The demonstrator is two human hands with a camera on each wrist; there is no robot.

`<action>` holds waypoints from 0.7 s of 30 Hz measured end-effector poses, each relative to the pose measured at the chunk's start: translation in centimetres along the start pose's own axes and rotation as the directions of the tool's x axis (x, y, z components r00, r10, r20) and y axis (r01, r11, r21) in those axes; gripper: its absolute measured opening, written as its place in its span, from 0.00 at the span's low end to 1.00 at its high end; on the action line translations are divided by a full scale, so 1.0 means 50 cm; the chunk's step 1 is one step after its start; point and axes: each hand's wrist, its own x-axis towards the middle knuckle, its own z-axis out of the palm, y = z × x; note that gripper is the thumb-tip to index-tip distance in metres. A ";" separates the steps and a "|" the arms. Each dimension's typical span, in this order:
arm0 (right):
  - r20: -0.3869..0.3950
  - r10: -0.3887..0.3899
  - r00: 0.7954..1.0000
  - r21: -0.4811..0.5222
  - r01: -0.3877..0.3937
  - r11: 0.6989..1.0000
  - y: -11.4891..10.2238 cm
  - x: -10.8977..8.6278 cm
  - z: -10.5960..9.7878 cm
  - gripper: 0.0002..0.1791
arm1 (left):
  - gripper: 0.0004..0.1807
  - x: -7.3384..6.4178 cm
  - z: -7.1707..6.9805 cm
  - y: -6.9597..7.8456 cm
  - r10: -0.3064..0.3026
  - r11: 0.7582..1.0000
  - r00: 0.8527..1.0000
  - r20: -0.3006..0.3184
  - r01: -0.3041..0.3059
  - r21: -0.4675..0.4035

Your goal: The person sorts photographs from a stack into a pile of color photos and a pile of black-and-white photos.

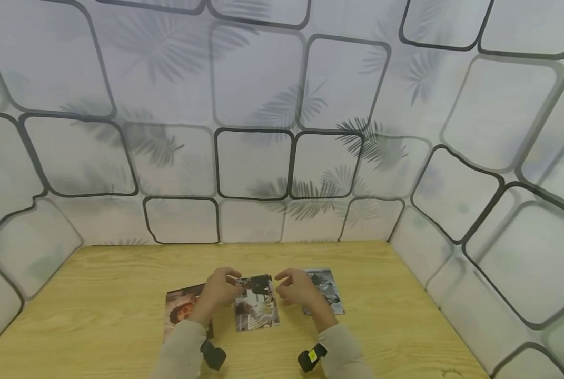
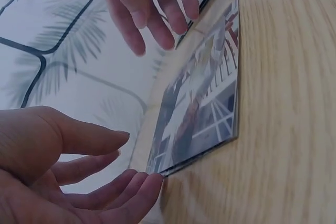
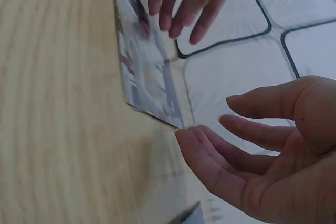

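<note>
A photo card (image 1: 257,303) with a picture of people lies on the table between both hands; its edge looks layered in the left wrist view. At its left side is the left hand (image 1: 222,287), fingertips right at the card's edge and thumb held apart from the fingers. On the opposite side the right hand (image 1: 297,287) has its fingers loosely bent, their tips near the card's far right corner. In the right wrist view the right hand's fingertips (image 3: 184,135) come right up to a corner of the card (image 3: 149,72). Neither hand pinches the card.
A reddish-brown picture card (image 1: 179,310) with a face lies at left, partly under the left forearm. A grey picture card (image 1: 326,287) lies at right, partly behind the right hand. The wooden table (image 1: 381,337) meets patterned cloth walls (image 1: 258,163) at its back and sides.
</note>
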 end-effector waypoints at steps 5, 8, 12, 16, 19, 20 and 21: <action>-0.042 0.033 0.999 -0.071 -0.036 0.997 0.002 0.009 0.027 0.22 | 0.21 0.002 -0.002 -0.005 0.010 1.000 1.000 -0.014 -0.010 0.009; -0.065 0.036 0.997 -0.098 -0.042 0.994 0.001 0.010 0.034 0.21 | 0.20 0.005 -0.001 -0.009 0.006 1.000 1.000 -0.011 -0.006 0.001; -0.080 0.029 0.996 -0.105 -0.037 0.994 0.000 0.011 0.036 0.21 | 0.21 0.007 0.000 -0.014 0.006 1.000 1.000 -0.018 -0.007 -0.018; -0.078 0.040 0.996 -0.079 -0.046 0.996 0.001 0.012 0.035 0.21 | 0.23 0.008 0.002 -0.018 0.007 1.000 0.999 -0.032 -0.007 -0.030; -0.074 0.053 0.996 -0.067 -0.058 0.996 0.002 0.012 0.033 0.21 | 0.23 0.008 0.005 -0.018 0.006 0.999 0.999 -0.035 -0.007 -0.032; -0.074 0.054 0.996 -0.070 -0.059 0.996 0.004 0.012 0.032 0.20 | 0.23 0.008 0.006 -0.018 0.006 0.999 0.999 -0.034 -0.007 -0.034; -0.073 0.054 0.996 -0.073 -0.059 0.996 0.004 0.012 0.032 0.20 | 0.23 0.007 0.007 -0.017 0.006 0.999 0.999 -0.032 -0.007 -0.040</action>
